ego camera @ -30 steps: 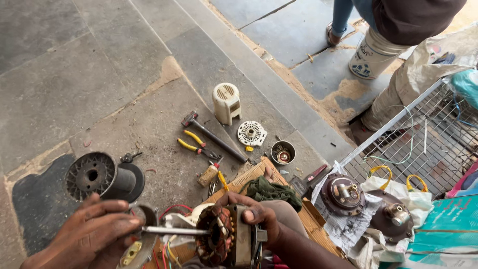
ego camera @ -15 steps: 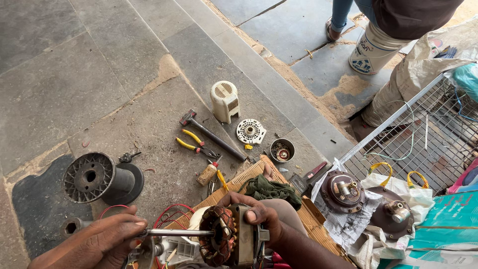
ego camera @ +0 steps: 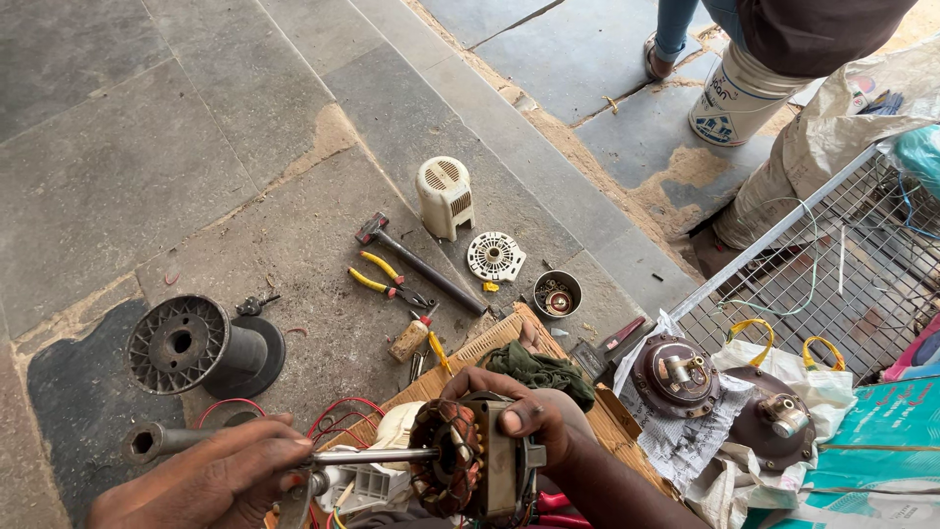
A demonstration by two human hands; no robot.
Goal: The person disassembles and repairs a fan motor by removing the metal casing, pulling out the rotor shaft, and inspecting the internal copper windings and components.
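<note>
The right hand (ego camera: 524,416) grips the motor stator (ego camera: 460,470) on edge, while the left hand (ego camera: 211,480) clenches a metal rod (ego camera: 367,456) lying level, its tip at the stator's bore.

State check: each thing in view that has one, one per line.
left hand: gripping metal rod, rod tip at the stator
right hand: clasping motor stator, held on edge
pliers: handles spread, lying flat
hammer: lying flat
black spool: tipped on its side
small tin: open, upright

Both hands bare, no gloves/rings: left hand (ego camera: 211,475), right hand (ego camera: 519,416). Right forearm bare too, no sleeve in view.
</note>
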